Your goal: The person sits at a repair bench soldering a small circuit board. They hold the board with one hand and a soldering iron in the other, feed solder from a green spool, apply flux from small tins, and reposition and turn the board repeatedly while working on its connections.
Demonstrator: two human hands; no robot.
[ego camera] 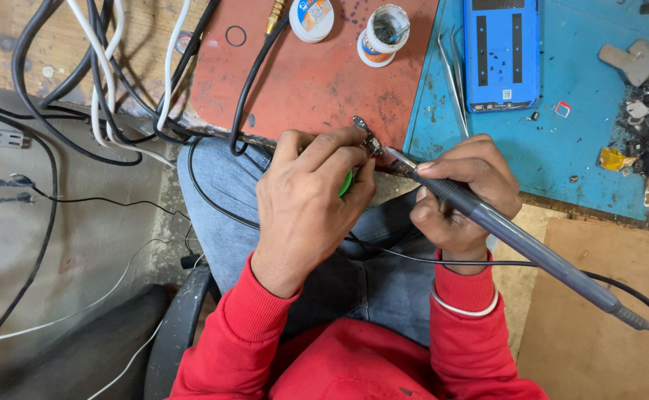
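Head view: left hand [306, 200] pinches a small metal part [366, 137]; right hand [463, 196] grips the soldering iron [517, 238], tip beside that part, mid-soldering; steadiness needed.

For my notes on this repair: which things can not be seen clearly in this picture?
Head view only:
- Green item: mostly hidden inside the left hand.
- Small part at the fingertips: too small to identify.
- Iron tip: contact with the part unclear.
- Phone: top cut off by the edge.

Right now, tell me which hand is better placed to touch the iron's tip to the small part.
Right hand: it grips the soldering iron, tip beside the small metal part pinched by the left hand.
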